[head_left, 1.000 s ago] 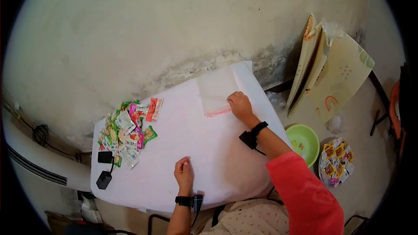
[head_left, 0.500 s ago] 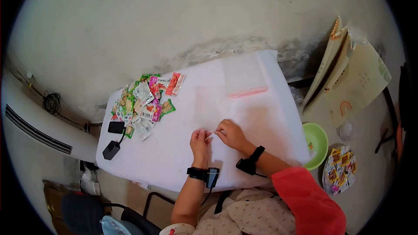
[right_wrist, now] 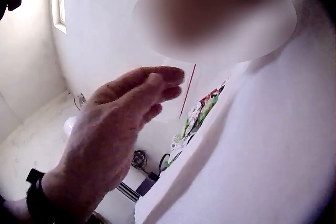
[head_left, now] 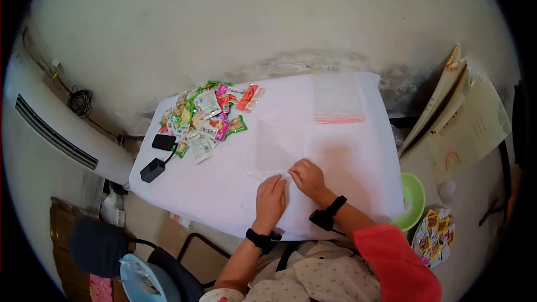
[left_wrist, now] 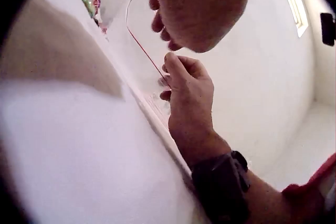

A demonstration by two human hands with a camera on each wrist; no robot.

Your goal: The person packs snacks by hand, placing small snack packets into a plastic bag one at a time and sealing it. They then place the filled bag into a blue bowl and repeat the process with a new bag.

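A clear bag [head_left: 279, 142] with a thin red strip [left_wrist: 144, 50] along its mouth is in front of both hands. My right hand [head_left: 309, 180] pinches the bag's near edge between thumb and fingers; the left wrist view shows this hand [left_wrist: 190, 98] at the red strip. My left hand [head_left: 271, 201] is beside it at the near edge, its fingers fairly straight and slightly bent. In the right wrist view the left hand [right_wrist: 118, 113] is next to the strip, with no grip on the bag visible. More clear bags [head_left: 338, 98] with red strips lie at the table's back right.
Colourful food packets [head_left: 204, 114] are heaped at the table's left, near a black box [head_left: 152, 170] and a dark flat device [head_left: 164, 142]. A green basin [head_left: 413, 201] and a plate of packets [head_left: 435, 235] stand right of the table, a blue basin [head_left: 146, 282] at lower left.
My right hand has brought a bag from the back-right bags to my left hand. The left hand's fingers, which were pinched at its edge half a second ago, have straightened. The head view has shifted.
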